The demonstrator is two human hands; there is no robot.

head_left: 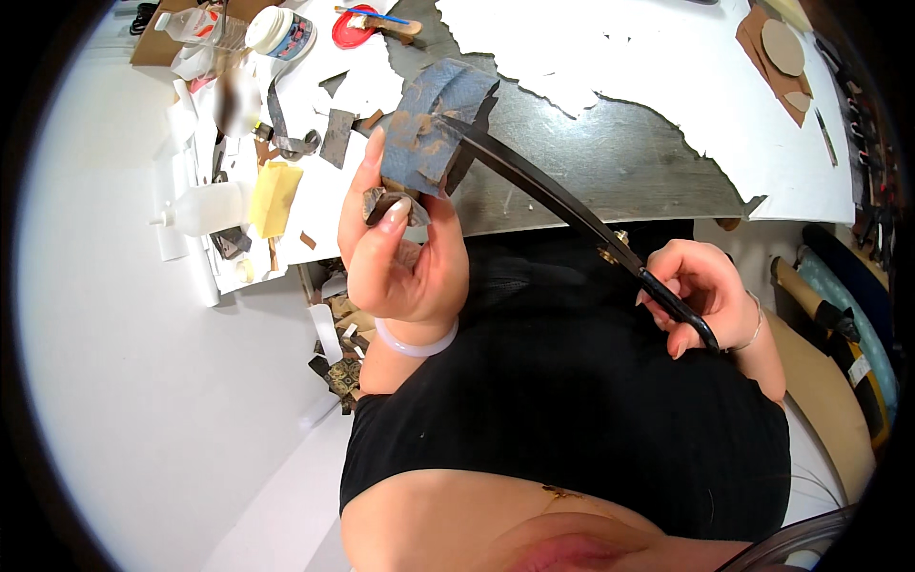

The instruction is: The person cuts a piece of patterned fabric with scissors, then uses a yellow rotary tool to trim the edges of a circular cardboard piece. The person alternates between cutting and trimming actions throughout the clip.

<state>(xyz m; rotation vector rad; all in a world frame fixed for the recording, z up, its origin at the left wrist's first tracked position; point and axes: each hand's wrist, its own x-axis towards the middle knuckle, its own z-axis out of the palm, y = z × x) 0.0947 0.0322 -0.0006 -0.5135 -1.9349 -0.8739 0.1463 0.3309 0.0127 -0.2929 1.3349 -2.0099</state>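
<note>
Right, the blue-grey piece is held up in the left hand, gripped between thumb and fingers; a dark curled scrap is pinched at the thumb's tip just below it, and whether the 2 are joined cannot be told; brown smears are shown across the raised face; from the right of that grip the long black scissors are laid across the piece, though touching or just clear cannot be told; their handles are clasped by the curled fingers of the right hand, and how far the 2 blades are parted cannot be made out; beyond the left grip, the grey tabletop is partly covered by a torn white sheet; beyond it and leftward, a white jar is seen near a red lid, with a slim blue stick laid over it; closer, left of the grip, a yellow pad is set beside a white bottle; a pale bangle is worn just below that grip.
</note>
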